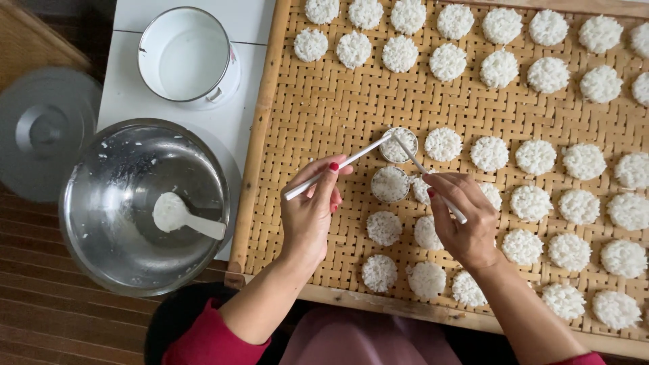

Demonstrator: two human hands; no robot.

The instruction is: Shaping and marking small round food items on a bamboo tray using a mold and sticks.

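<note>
My left hand (312, 209) pinches a thin white stick (338, 165) that slants up to a small metal ring mould (397, 144) filled with white rice. My right hand (463, 217) grips a second white stick (414, 161) whose tip also reaches that mould. A second rice-filled ring mould (390, 184) sits just below it, between my hands. Both moulds rest on a large woven bamboo tray (324, 108) covered with several rows of round white rice cakes (535, 157).
A steel bowl (128, 162) with a white rice paddle (181, 215) stands left of the tray. Behind it is a white enamel pot (186, 57) on a white table (128, 101). A grey lid (42, 128) lies on the wooden floor at far left.
</note>
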